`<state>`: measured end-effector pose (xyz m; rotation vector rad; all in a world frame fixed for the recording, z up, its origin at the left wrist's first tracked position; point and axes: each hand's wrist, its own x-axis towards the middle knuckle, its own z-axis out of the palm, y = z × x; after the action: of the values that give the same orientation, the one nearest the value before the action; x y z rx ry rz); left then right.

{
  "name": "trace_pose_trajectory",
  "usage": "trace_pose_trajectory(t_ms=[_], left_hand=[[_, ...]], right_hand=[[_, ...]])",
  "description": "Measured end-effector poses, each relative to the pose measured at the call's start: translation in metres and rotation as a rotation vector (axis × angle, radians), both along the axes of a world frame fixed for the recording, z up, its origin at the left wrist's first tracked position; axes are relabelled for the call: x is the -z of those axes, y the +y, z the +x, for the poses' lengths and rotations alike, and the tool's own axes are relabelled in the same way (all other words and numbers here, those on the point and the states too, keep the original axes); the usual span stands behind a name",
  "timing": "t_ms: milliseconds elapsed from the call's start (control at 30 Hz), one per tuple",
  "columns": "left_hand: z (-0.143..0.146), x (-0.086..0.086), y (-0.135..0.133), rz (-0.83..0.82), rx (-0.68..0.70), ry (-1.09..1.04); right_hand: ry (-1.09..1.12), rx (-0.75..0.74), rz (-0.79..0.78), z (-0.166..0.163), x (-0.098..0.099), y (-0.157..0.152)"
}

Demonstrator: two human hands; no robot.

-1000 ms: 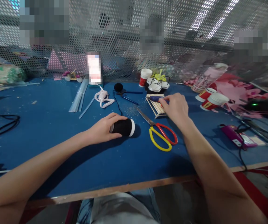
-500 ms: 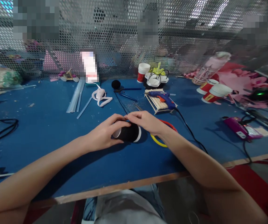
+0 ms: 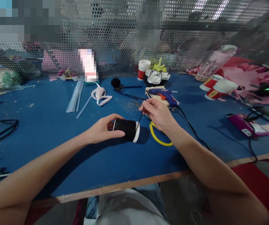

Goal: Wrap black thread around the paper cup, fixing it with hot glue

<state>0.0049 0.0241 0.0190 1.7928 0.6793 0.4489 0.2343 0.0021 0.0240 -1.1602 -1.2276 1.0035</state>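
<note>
A white cup wrapped in black cord [image 3: 125,129] lies on its side, its white rim facing right. My left hand [image 3: 105,128] grips it from the left, thumb in front and fingers behind. Above and right of the cup, my right hand [image 3: 156,114] pinches the black cord [image 3: 140,118], which runs taut up from the wrapped part near the rim. From my fingers the cord leads back to a small black ball of cord [image 3: 115,82]. Partly behind my right wrist lies a yellow ring [image 3: 160,142].
A blue glue gun [image 3: 164,93] rests on a stick rack, its cable trailing right. White ribbon [image 3: 99,95] and clear glue sticks [image 3: 74,98] lie back left. Paper cups [image 3: 221,89] and a purple power strip [image 3: 248,125] are on the right. A perforated metal screen [image 3: 118,40] stands behind.
My right hand has moved up and right, away from the cup, drawing the cord taut. My left hand stays on the cup, with more of its black wrapping now showing.
</note>
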Motion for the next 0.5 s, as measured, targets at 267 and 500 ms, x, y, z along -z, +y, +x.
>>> trace_pose_trajectory(t_ms=[267, 500], left_hand=[[0.0019, -0.0021, -0.0056, -0.006, 0.068, 0.048], [0.0023, -0.0025, -0.0092, 0.089, 0.104, 0.018]], right_hand=[[-0.189, 0.071, 0.034, -0.0009, 0.0057, 0.0024], [-0.273, 0.05, 0.042, -0.003, 0.0073, 0.0011]])
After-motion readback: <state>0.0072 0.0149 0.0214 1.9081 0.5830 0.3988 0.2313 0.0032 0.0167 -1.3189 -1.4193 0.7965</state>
